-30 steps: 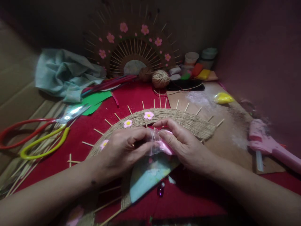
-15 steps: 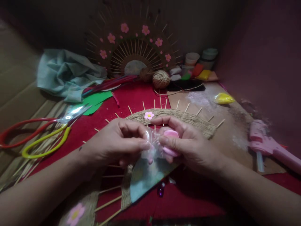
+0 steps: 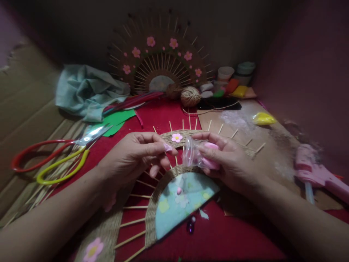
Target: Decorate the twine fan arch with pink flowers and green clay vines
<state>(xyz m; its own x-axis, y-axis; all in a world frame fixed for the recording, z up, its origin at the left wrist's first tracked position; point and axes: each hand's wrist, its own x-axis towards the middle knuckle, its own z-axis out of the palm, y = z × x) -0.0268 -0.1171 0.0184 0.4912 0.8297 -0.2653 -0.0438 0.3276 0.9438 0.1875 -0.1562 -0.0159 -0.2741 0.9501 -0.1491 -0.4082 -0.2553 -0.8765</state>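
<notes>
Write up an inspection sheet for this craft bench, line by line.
Surface: red felt mat with brown cardboard at the right.
Job's things: half-round twine and stick fan; clear bag of pink clay.
Clutter: scissors, teal cloth, twine ball, pink glue gun, finished fan.
Grippers: left hand pinches a small pink bit; right hand holds the bag.
Cables: nothing seen.
Surroundings: dim cardboard walls.
</notes>
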